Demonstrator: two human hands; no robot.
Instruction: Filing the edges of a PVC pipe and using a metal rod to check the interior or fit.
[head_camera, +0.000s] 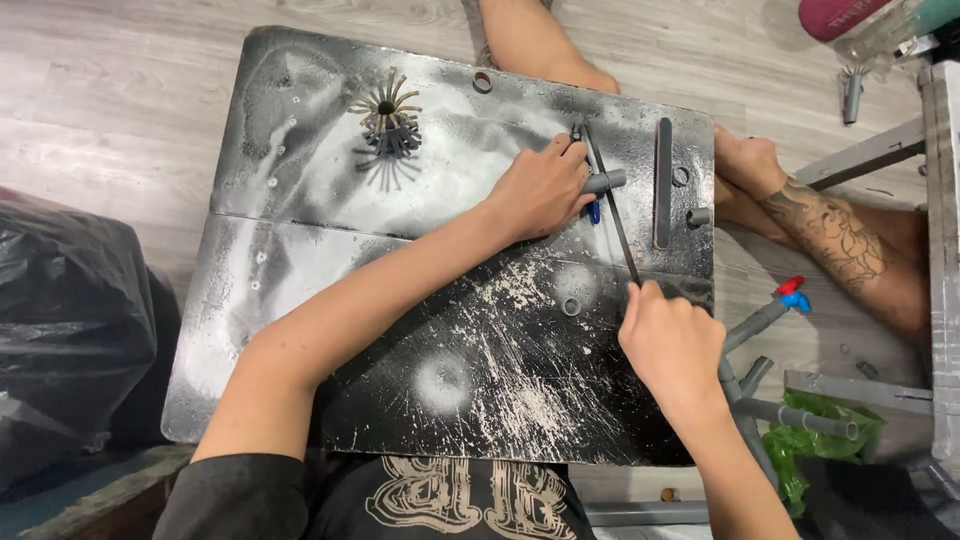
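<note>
From the head camera, looking down: a big dark board (330, 300), sprayed grey and white and full of scratches, fills the middle of the frame; it works as the table here, lying low over a grey wood floor (110, 90).

The left hand (540, 188) is right of the middle, a bit above it; its fingers are curled tight round a small grey pipe piece (607, 181), pressing it down on the board; the end of the piece sticks out to the right of the hand; something small and blue (594, 211) peeks out just under the hand.

The right hand (672, 340) is lower and further right; its fingers are closed round the near end of a long thin dark file (612, 210); the file runs up and a little left, and lies across the pipe piece, touching it.

Just right of the file lies a flat grey strip (663, 182), standing straight up and down in the frame; near it is a short grey stub (699, 216).

In the upper middle of the board sits a grey thing with many thin spikes, like a spider (388, 125).

At the right edge there is a bare leg with a tattoo (840, 240); below it grey pipes with a red and blue end (765, 330) and a green bag (820, 440); at the left edge a black bag (70, 320).
</note>
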